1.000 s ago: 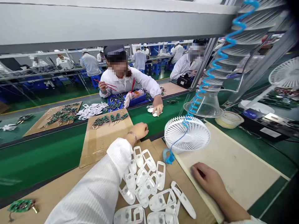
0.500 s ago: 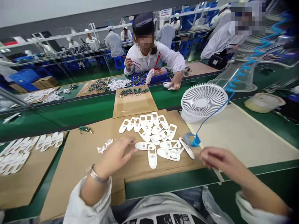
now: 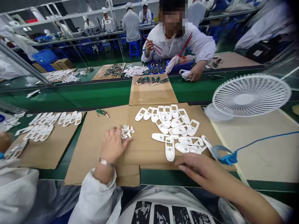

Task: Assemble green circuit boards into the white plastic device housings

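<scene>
My left hand (image 3: 114, 143) rests palm down on the cardboard sheet, fingers spread, at the edge of a small pile of little white plastic parts (image 3: 128, 132). Its fingertips partly cover the pile; I see nothing gripped. My right hand (image 3: 198, 168), slightly blurred, hovers low by the front of a group of white oval plastic covers (image 3: 170, 150), each with a rectangular window. Its fingers stretch leftward, and no object shows in them. A small green circuit board (image 3: 102, 112) with wires lies beyond my left hand.
A white round fan grille (image 3: 251, 95) stands at the right, beside a blue loop with a cord (image 3: 227, 158). More white covers (image 3: 46, 123) lie on cardboard at the left, near a co-worker's sleeve (image 3: 16, 183). Opposite, a person (image 3: 175, 46) holds red sticks.
My left hand has moved from beside the covers to the small white parts. My right hand has moved left, towards the front of the covers. The view has shifted.
</scene>
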`<state>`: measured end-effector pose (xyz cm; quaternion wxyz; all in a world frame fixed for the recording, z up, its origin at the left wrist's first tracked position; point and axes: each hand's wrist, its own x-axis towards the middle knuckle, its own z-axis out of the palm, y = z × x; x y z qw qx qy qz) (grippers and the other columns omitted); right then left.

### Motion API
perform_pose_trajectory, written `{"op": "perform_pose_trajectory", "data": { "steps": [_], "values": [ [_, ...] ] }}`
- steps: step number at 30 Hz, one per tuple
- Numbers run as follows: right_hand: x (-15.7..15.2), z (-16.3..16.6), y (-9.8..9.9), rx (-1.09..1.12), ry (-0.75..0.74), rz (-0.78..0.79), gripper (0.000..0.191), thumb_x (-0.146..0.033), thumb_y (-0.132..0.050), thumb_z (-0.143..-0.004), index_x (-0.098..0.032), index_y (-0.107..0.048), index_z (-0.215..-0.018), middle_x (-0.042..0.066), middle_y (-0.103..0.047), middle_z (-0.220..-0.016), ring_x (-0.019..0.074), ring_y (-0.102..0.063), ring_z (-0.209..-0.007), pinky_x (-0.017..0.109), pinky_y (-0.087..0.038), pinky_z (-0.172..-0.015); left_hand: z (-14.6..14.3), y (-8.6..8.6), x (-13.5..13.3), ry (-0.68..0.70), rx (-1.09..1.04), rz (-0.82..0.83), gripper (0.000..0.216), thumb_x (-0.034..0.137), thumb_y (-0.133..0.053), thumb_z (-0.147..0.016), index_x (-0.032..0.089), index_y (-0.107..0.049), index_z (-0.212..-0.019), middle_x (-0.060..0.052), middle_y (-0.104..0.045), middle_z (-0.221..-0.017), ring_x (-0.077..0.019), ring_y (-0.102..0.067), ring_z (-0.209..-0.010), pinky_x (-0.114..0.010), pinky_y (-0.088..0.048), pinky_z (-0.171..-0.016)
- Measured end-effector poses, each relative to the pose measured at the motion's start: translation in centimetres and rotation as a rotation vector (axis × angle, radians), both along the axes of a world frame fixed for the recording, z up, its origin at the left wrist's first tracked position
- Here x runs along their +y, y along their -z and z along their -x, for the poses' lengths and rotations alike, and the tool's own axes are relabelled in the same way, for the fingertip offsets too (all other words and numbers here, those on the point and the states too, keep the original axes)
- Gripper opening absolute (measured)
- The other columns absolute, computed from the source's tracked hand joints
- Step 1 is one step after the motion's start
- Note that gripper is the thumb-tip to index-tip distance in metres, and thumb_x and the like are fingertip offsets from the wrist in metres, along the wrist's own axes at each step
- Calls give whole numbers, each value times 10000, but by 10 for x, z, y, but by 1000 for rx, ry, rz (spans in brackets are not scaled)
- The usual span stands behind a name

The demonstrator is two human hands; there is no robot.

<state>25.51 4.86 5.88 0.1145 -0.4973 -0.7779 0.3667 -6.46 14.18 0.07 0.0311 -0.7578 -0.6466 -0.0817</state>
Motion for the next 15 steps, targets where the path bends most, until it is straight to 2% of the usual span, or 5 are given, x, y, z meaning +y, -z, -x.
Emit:
{"op": "perform_pose_trajectory", "data": {
  "steps": [6, 8, 11, 13, 15],
  "values": [
    [80, 71, 6, -282, -144, -340, 230, -239, -441, -948, -184, -664, -932, 65, -682, -870, 218, -641, -818, 342, -499, -730, -1, 18, 12, 102, -301, -34, 338, 270, -567, -886, 150, -593, -1202, -154, -554, -1160, -287, -555, -1075, -449, -475, -958],
    [99, 95, 16, -300, -155, -397, 219, -193, -458, -934, -162, -660, -1013, 94, -683, -976, 234, -636, -883, 352, -501, -766, 0, 17, 11, 120, -323, -47, 276, 250, -565, -891, 172, -609, -1152, -124, -565, -1170, -248, -559, -1094, -399, -470, -984],
    [115, 121, 32, -274, -219, -472, 366, -149, -471, -924, -175, -549, -1281, 124, -571, -1314, 274, -570, -1099, 398, -480, -892, 6, 9, 6, 166, -339, -51, 299, 281, -608, -871, 194, -602, -1158, -103, -577, -1194, -226, -561, -1122, -367, -467, -1003],
    [118, 127, 41, -272, -270, -500, 392, -123, -471, -919, -184, -540, -1300, 116, -562, -1336, 283, -568, -1100, 417, -487, -896, 17, -1, 6, 164, -325, -54, 298, 291, -584, -883, 201, -595, -1167, -101, -583, -1210, -222, -559, -1138, -364, -467, -1007],
    [118, 126, 46, -278, -301, -514, 350, -100, -468, -912, -169, -591, -1233, 115, -632, -1224, 278, -597, -1028, 420, -505, -867, 34, -11, 15, 112, -287, -59, 264, 265, -523, -904, 190, -600, -1146, -103, -612, -1172, -227, -569, -1121, -375, -472, -997]
  ]
}}
